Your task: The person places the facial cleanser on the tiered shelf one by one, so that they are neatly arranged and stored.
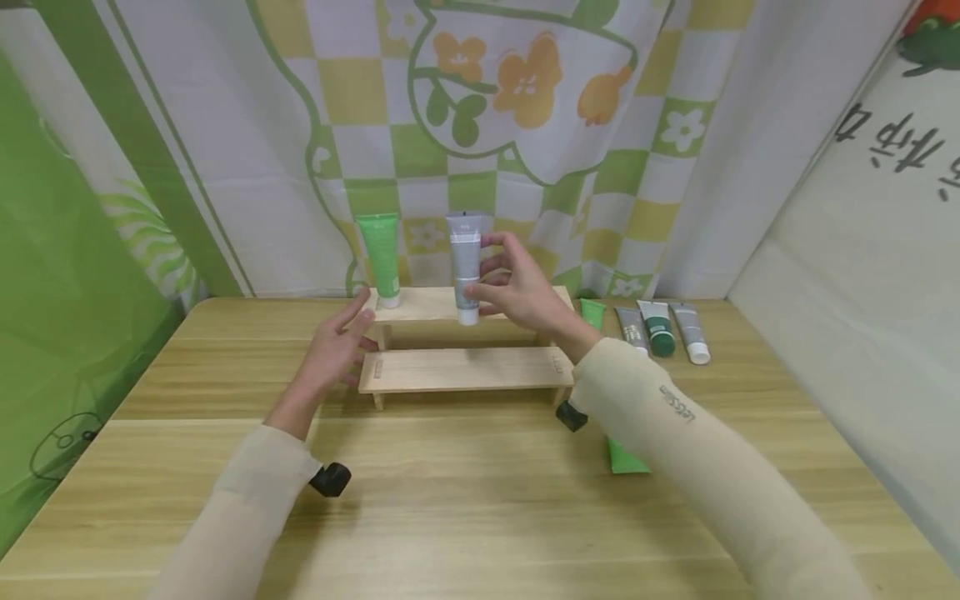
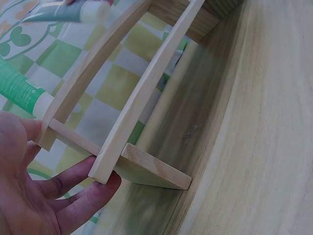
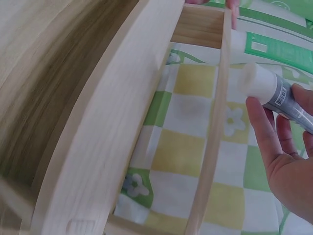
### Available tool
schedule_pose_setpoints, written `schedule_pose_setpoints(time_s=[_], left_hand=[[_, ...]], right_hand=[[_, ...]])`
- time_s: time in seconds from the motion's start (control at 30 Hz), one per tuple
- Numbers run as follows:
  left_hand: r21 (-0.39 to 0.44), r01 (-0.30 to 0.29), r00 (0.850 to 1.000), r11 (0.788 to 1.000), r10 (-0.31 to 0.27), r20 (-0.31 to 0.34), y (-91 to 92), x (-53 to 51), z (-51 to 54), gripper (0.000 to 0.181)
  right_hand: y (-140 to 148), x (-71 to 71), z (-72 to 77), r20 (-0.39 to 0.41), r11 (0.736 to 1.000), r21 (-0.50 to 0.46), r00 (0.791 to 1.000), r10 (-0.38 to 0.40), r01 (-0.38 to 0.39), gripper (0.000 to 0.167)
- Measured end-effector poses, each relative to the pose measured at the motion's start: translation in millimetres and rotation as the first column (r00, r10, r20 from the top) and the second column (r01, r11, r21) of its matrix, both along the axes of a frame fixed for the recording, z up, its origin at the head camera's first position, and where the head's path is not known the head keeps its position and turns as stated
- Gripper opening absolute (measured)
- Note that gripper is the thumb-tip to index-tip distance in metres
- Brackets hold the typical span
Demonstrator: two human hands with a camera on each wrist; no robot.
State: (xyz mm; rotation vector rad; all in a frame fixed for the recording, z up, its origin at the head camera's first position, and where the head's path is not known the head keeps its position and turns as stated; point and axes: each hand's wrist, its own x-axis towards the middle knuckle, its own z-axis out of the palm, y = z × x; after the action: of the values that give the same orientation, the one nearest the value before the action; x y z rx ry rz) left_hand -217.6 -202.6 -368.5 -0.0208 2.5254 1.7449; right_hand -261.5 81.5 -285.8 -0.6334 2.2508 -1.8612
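Note:
A grey tube (image 1: 467, 258) with a white cap stands cap down, held by my right hand (image 1: 517, 287) at the upper shelf. In the right wrist view its white cap (image 3: 257, 83) appears slightly apart from the shelf edge; contact is hard to tell. My left hand (image 1: 330, 350) touches the left end of the two-tier wooden stand (image 1: 465, 371). Its thumb is at the upper shelf and its fairly straight fingers (image 2: 83, 200) are at the lower shelf's end. A green tube (image 1: 382, 258) stands cap down at the upper shelf's left end.
Right of the stand lie a small green tube (image 1: 592, 312), a grey tube (image 1: 632, 327), a white and dark green tube (image 1: 657, 327) and another grey tube (image 1: 690, 333). A green tube end (image 1: 626, 458) shows by my right sleeve. A patterned curtain (image 1: 517, 158) hangs behind the table.

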Motion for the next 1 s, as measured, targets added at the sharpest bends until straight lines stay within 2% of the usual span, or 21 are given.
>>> schedule_pose_setpoints(time_s=[0.37, 0.67, 1.0], left_hand=[[0.002, 0.009, 1.0, 1.0, -0.009, 0.006, -0.9, 0.8, 1.3, 0.058], [0.003, 0.026, 1.0, 1.0, -0.026, 0.009, -1.3, 1.5, 2.5, 0.058], [0.017, 0.025, 0.999, 1.0, -0.025, 0.02, -1.2, 1.0, 2.4, 0.058]], right_hand=[[-32.7, -11.7, -3.4, -0.068, 0.999, 0.012, 0.997, -0.029, 0.03, 0.065], [-49.5, -13.0, -9.5, -0.113, 0.998, 0.001, 0.992, -0.056, 0.057, 0.065], [-56.3, -13.2, -16.4, -0.201, 0.988, 0.083, 0.973, -0.111, 0.13, 0.065]])
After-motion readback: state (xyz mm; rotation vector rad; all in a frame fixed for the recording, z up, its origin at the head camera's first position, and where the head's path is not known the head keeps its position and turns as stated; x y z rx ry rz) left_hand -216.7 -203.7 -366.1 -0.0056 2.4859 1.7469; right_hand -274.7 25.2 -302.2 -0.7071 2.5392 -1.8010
